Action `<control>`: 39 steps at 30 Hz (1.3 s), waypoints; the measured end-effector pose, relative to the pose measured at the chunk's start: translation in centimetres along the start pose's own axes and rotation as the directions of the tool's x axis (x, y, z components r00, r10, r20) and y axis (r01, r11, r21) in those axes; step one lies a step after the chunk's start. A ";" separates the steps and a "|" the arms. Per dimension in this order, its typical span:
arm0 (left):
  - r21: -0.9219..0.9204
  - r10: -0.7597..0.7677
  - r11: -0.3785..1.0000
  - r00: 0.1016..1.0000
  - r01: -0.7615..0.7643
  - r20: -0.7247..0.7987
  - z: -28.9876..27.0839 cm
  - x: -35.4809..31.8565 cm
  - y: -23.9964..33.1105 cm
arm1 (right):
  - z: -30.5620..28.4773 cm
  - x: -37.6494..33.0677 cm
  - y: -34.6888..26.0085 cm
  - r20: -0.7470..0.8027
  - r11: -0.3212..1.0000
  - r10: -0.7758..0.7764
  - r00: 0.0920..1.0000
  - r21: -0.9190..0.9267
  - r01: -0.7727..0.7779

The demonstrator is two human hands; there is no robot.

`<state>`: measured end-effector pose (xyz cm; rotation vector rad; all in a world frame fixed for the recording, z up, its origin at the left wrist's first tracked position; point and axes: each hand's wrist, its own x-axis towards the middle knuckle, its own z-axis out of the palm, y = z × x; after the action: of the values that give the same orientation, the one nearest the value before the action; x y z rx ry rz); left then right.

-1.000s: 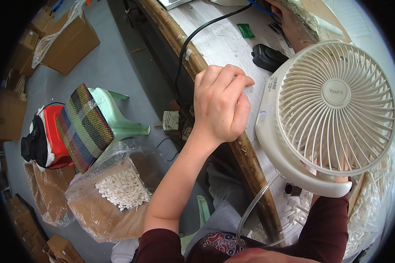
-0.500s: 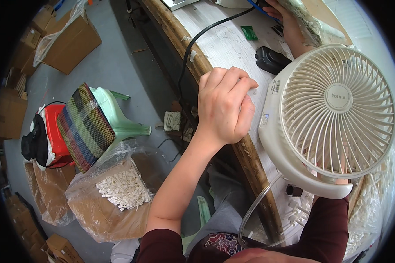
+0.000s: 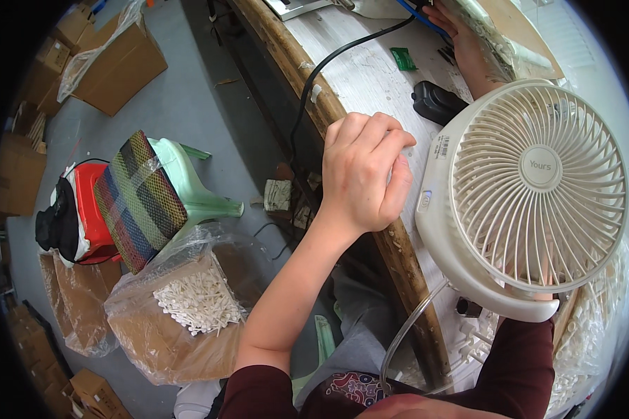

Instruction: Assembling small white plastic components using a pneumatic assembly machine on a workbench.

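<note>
My left hand [image 3: 363, 178] rests on the white tabletop [image 3: 360, 80] near its worn wooden edge, fingers curled into a loose fist with nothing visible in it. Its knuckles lie close to the rim of a white round desk fan [image 3: 531, 188] that stands just to its right. My right sleeve [image 3: 517, 363] goes up behind the fan. My right hand [image 3: 465, 49] comes out beyond the fan at the far side, at a blue cable and a plastic-wrapped flat package [image 3: 503, 35]. Its fingers are mostly hidden.
A black cable [image 3: 328, 63], a small black box [image 3: 437, 101] and a green packet [image 3: 403, 58] lie on the table. A clear tube [image 3: 405, 332] hangs near my lap. On the floor are a green stool with striped cushion [image 3: 143, 199], a bag of white sticks [image 3: 199, 300] and cardboard boxes [image 3: 115, 59].
My left hand stays curled on the table edge, with only a slight shift. The fan and the far hand hold their places.
</note>
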<state>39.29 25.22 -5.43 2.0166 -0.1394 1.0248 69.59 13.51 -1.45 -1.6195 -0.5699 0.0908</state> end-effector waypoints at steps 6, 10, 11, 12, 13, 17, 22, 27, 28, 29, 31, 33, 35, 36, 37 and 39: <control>-0.006 0.001 1.000 1.000 -0.001 -0.003 0.0 0.0 0.0 | 0.2 0.6 0.5 -0.001 1.000 -0.009 1.000 0.001 0.009; -0.012 0.009 1.000 1.000 -0.009 -0.007 0.2 0.0 0.0 | 0.2 1.1 0.8 -0.012 1.000 -0.030 0.999 0.002 0.030; -0.010 0.011 1.000 1.000 -0.011 -0.006 0.2 0.0 -0.1 | 0.2 1.3 0.9 -0.015 1.000 -0.031 0.999 -0.001 0.031; -0.008 0.012 1.000 1.000 -0.012 -0.005 0.2 0.0 -0.1 | 0.1 1.5 0.9 -0.016 0.999 -0.034 0.999 -0.002 0.034; -0.004 0.013 1.000 1.000 -0.013 -0.005 0.1 0.0 -0.1 | 0.2 1.7 0.8 -0.010 0.999 -0.039 0.999 0.001 0.039; -0.003 0.007 1.000 1.000 -0.007 -0.003 0.0 -0.1 -0.2 | 0.3 1.8 0.9 -0.009 0.999 -0.044 0.999 0.000 0.044; -0.002 0.001 1.000 1.000 -0.001 -0.002 0.1 -0.1 0.0 | 0.2 1.7 1.0 -0.016 0.999 -0.050 0.999 0.000 0.050; -0.007 0.007 1.000 1.000 -0.007 -0.005 0.1 -0.1 -0.1 | 0.2 1.6 1.1 -0.022 0.999 -0.054 0.998 -0.003 0.054; -0.009 0.008 1.000 1.000 -0.008 -0.004 0.1 -0.1 -0.1 | 0.2 1.7 1.0 -0.021 0.998 -0.058 0.998 -0.001 0.058; -0.008 0.006 1.000 1.000 -0.006 -0.004 0.1 -0.1 -0.1 | 0.2 1.6 1.1 -0.023 0.998 -0.059 0.998 -0.002 0.059; -0.006 0.005 1.000 1.000 -0.005 -0.002 0.0 -0.1 -0.1 | 0.3 1.5 1.2 -0.023 0.998 -0.060 0.998 -0.003 0.060; -0.011 0.005 1.000 1.000 -0.005 -0.002 0.0 -0.1 0.0 | 0.3 1.5 1.2 -0.026 0.998 -0.061 0.998 -0.004 0.061; -0.011 0.003 1.000 1.000 -0.003 -0.001 0.1 -0.1 -0.1 | 0.5 1.4 1.3 -0.022 0.998 -0.061 0.998 0.003 0.061; -0.009 0.001 1.000 1.000 -0.001 0.000 0.0 -0.1 -0.1 | 0.6 1.3 1.3 -0.022 0.998 -0.060 0.998 0.004 0.060; -0.008 0.000 1.000 1.000 0.000 0.002 0.0 -0.1 -0.1 | 0.5 1.4 1.1 -0.028 0.998 -0.064 0.998 0.001 0.064; -0.010 -0.001 1.000 1.000 0.001 0.000 0.0 -0.1 0.0 | 0.5 1.4 1.1 -0.030 0.998 -0.066 0.997 -0.003 0.066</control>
<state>39.23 25.20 -5.46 2.0070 -0.1428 1.0214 70.94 14.52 -2.23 -1.6001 -0.6005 0.0169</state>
